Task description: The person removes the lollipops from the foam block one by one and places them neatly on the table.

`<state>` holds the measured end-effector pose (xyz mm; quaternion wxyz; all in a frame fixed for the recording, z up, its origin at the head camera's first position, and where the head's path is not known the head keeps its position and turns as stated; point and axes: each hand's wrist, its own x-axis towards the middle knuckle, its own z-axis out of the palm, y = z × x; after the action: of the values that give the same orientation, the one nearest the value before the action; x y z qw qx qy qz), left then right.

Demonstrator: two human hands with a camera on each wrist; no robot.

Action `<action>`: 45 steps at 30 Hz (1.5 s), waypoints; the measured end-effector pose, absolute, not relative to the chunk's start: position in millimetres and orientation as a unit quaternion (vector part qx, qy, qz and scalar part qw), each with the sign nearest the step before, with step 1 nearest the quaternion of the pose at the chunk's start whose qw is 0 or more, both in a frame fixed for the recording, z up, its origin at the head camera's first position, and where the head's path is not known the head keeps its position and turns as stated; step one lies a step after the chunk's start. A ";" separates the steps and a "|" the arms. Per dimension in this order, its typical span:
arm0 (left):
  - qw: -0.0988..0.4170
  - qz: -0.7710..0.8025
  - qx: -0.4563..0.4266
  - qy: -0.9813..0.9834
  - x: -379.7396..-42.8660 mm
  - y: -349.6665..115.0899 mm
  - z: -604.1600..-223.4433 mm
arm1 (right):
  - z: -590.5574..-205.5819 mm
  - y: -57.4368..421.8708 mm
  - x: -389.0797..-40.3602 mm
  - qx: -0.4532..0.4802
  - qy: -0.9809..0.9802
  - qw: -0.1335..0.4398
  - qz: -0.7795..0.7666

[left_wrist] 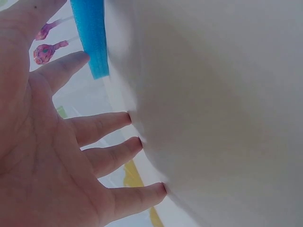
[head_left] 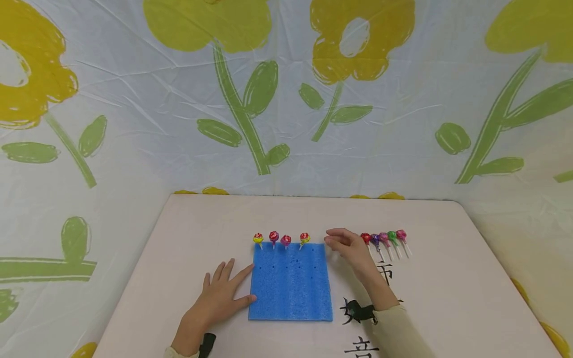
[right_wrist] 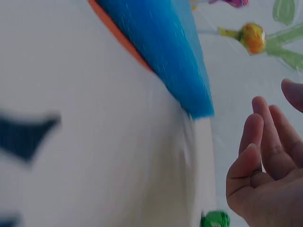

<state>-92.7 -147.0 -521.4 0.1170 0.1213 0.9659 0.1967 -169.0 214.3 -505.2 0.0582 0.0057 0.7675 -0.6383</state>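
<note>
A blue foam block (head_left: 291, 288) lies flat, with small holes in its top. Several wrapped lollipops (head_left: 304, 237) stand upright along its far edge. My left hand (head_left: 218, 301) is spread beside the block, its thumb and index finger at the left edge. In the left wrist view, the other fingertips (left_wrist: 158, 189) rest on the table. Off the block's far right corner, my right hand (head_left: 351, 251) hovers with loosely bent fingers. Nothing shows between those fingers (right_wrist: 272, 142) in the right wrist view. Close to its right lies a row of several lollipops (head_left: 384, 238) in red, purple, pink and green.
The pale table (head_left: 215, 219) carries black printed characters (head_left: 361, 347) on the right, partly covered by my right arm. A fabric backdrop (head_left: 286, 159) with yellow flowers and green leaves hangs behind the table and along its sides.
</note>
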 end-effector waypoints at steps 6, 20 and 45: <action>0.116 0.193 0.121 0.967 -92.8 -146.4 -522.9 | -506.4 190.4 -167.6 -0.008 0.761 0.077 -0.645; 0.117 0.199 0.122 0.965 -91.8 -146.1 -520.3 | -510.1 164.5 -169.7 0.000 0.795 0.087 -0.601; 0.112 0.196 0.125 0.966 -90.4 -144.8 -516.5 | -513.5 156.0 -175.5 0.026 0.813 0.077 -0.576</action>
<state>-90.4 -144.8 -516.5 0.1120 0.1247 0.9662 0.1958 -175.5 156.0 -513.5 0.0774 0.0255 0.8131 -0.5764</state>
